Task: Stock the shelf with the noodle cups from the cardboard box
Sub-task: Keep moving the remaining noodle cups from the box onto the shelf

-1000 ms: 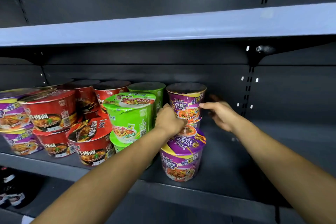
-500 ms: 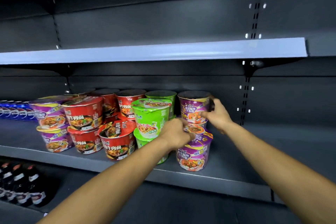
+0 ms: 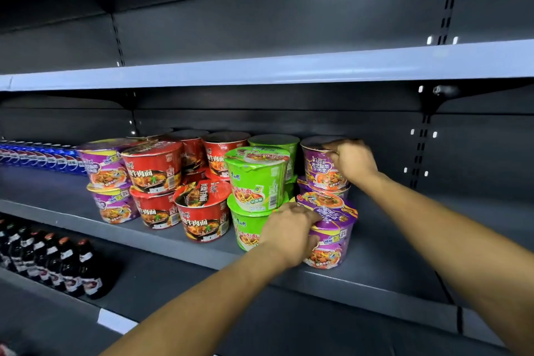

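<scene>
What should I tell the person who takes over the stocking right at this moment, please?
Left hand grips the front purple noodle cup standing on the shelf.
Right hand grips the upper purple cup of the stack behind it.
Done: purple, red and green cups already stand in two-high stacks to the left.
Left: settle both purple cups, then fetch more; the cardboard box is out of view, so its remaining stock is unknown.

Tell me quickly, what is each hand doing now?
Left hand: grips the front purple cup.
Right hand: grips the upper rear purple cup.
</scene>
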Tool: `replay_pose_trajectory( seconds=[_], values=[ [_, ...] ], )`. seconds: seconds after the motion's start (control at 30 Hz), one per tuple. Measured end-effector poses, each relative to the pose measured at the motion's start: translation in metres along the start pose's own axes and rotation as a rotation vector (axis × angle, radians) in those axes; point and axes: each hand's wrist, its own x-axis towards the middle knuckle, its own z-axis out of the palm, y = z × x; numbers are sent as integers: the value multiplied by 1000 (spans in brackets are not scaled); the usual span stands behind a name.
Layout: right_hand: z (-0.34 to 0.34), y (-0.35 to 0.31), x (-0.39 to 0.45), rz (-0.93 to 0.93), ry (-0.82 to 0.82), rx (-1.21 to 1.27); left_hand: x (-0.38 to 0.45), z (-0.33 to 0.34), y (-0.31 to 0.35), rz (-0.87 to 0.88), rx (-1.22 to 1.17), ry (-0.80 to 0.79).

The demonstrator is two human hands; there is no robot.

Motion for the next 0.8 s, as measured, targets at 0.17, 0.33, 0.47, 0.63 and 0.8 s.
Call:
replay_pose_trajectory(
  seconds=[0.17,0.33,0.47,0.63,0.8],
  values=[
    [-1,11,3,-20,-34,71,6,3,-3,-22,-35,33],
    [-5,13,2,-51,-19,117,8,-1,-3,-21,-14,9],
    [-6,10,0,-45,-31,111,7,-1,-1,-22,-7,-4],
    [-5,4,-11,30,16,119,-1,0,-5,-34,-53,37],
    [-2,-3,-29,40,56,151,-15,-4,-9,-42,-95,73]
  ],
)
